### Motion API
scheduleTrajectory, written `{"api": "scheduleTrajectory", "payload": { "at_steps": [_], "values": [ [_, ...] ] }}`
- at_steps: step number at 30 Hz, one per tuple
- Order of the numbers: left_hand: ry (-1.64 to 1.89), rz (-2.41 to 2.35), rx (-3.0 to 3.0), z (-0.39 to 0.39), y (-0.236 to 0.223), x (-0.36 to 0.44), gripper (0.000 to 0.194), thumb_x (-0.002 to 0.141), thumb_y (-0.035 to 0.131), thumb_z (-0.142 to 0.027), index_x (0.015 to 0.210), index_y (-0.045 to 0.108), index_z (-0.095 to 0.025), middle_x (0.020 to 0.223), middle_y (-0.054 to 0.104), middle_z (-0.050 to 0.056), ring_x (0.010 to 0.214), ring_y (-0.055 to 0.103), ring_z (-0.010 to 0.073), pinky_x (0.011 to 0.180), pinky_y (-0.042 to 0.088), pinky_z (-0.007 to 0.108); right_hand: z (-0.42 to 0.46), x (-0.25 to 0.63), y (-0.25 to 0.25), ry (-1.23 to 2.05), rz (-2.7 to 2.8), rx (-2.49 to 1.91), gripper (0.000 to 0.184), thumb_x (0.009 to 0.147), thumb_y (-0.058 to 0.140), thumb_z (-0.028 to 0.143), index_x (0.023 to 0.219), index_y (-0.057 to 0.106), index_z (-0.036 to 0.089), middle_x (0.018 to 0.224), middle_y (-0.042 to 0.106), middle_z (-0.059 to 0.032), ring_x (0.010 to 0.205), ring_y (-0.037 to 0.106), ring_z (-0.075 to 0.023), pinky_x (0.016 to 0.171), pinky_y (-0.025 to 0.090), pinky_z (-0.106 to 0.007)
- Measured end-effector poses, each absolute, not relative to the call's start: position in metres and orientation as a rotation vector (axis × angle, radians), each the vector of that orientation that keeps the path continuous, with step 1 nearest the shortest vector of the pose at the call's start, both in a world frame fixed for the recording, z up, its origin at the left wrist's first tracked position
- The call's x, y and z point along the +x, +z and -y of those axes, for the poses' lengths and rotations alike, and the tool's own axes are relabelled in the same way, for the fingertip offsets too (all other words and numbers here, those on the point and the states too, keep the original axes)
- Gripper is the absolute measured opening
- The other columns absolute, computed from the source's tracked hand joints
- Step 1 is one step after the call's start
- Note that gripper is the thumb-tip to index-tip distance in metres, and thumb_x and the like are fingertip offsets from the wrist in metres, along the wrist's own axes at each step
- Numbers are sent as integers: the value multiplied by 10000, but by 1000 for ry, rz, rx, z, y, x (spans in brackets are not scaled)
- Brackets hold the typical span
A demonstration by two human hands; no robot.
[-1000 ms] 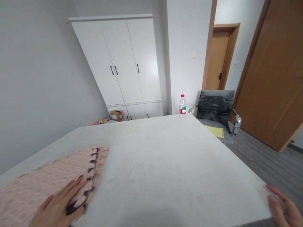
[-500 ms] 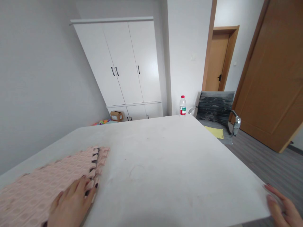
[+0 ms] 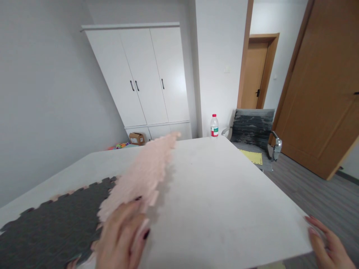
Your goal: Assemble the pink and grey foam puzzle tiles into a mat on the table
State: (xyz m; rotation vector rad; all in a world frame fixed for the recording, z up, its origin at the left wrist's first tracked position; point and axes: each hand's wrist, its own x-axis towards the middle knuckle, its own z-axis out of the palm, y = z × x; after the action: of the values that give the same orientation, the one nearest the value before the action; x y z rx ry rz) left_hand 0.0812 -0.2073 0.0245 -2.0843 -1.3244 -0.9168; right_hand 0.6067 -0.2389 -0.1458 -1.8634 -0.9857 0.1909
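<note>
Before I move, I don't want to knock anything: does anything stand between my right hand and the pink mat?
Nothing visible does: white tabletop lies between the right hand and pink mat. The left hand holds the mat's near end; the bottle stands at the far edge.

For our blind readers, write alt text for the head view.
The left hand holds a blurred, tilted pale pink foam mat beside a dark grey foam mat on a white table; the right hand touches the table's near right corner. A clear, red-capped plastic bottle stands at the far edge.
</note>
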Motion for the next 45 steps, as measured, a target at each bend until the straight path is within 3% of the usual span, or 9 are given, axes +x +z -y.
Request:
{"api": "scheduleTrajectory", "payload": {
  "at_steps": [3, 6, 10, 13, 22, 26, 31, 38, 45],
  "values": [
    [-986, 861, -2273, 209, 7, 155, 136, 837, 494, -238, 960, 553, -236, 1154, 589, 73, 1158, 517, 192, 1015, 433, 365, 240, 607, -143, 237, 957, -1912, 539, 804, 434, 591, 1202, 525, 239, 1262, 539, -79, 1091, 530, -331, 944, 413, -483],
    [-978, 613, -2355, 205, -38, 220, 116, 862, 474, -221, 856, 588, -241, 1017, 657, -3, 1041, 588, 99, 1050, 398, 281, 242, 605, -137, 286, 917, -1916, 563, 799, 447, 613, 1227, 516, 254, 1250, 547, -64, 1065, 543, -325, 947, 411, -496],
    [-1304, 585, -2142, 198, -103, 277, 290, 907, 368, -211, 735, 602, -222, 832, 674, -19, 863, 641, 78, 1112, 328, 329, 246, 598, -130, 321, 923, -1793, 541, 871, 357, 585, 1266, 497, 243, 1321, 501, -54, 1254, 416, -291, 1103, 250, -470],
    [-1407, 620, -2093, 196, -126, 291, 303, 873, 383, -159, 636, 559, -225, 785, 670, -33, 842, 651, 85, 1129, 303, 370, 247, 593, -126, 310, 948, -1753, 527, 874, 358, 576, 1253, 509, 243, 1328, 497, -45, 1266, 406, -276, 1118, 229, -453],
    [-1409, 647, -2215, 191, -106, 305, 295, 893, 370, -209, 639, 520, -214, 845, 678, -8, 917, 637, 97, 1155, 208, 358, 231, 631, -132, 207, 1069, -1891, 576, 768, 469, 641, 1161, 574, 233, 1172, 601, -67, 1012, 585, -296, 888, 465, -452],
    [-1385, 616, -2260, 187, -96, 307, 358, 948, 283, -300, 746, 563, -210, 860, 669, -19, 909, 620, 84, 1149, 188, 307, 224, 654, -140, 119, 1262, -1787, 552, 774, 491, 605, 1147, 574, 206, 1236, 562, -94, 1161, 502, -302, 1019, 382, -498],
    [-1258, 580, -2358, 186, -90, 300, 455, 958, 209, -440, 817, 582, -221, 891, 661, -20, 968, 591, 98, 1123, 220, 290, 224, 657, -142, 239, 1274, -1762, 541, 800, 470, 575, 1188, 564, 209, 1258, 558, -89, 1149, 518, -294, 1066, 328, -521],
    [-1207, 592, -2439, 188, -89, 295, 283, 913, 376, -420, 861, 583, -234, 957, 660, -18, 1035, 574, 118, 1097, 287, 303, 224, 654, -140, 315, 1254, -1734, 521, 793, 471, 560, 1154, 580, 201, 1230, 573, -81, 1142, 521, -298, 1071, 316, -513],
    [-1180, 607, -2505, 189, -89, 292, 260, 906, 388, -400, 888, 589, -237, 959, 671, -22, 1058, 574, 121, 1083, 320, 308, 223, 647, -144, 308, 1211, -1745, 504, 815, 444, 553, 1183, 545, 224, 1262, 541, -70, 1182, 480, -276, 1093, 271, -489]
  ]
}}
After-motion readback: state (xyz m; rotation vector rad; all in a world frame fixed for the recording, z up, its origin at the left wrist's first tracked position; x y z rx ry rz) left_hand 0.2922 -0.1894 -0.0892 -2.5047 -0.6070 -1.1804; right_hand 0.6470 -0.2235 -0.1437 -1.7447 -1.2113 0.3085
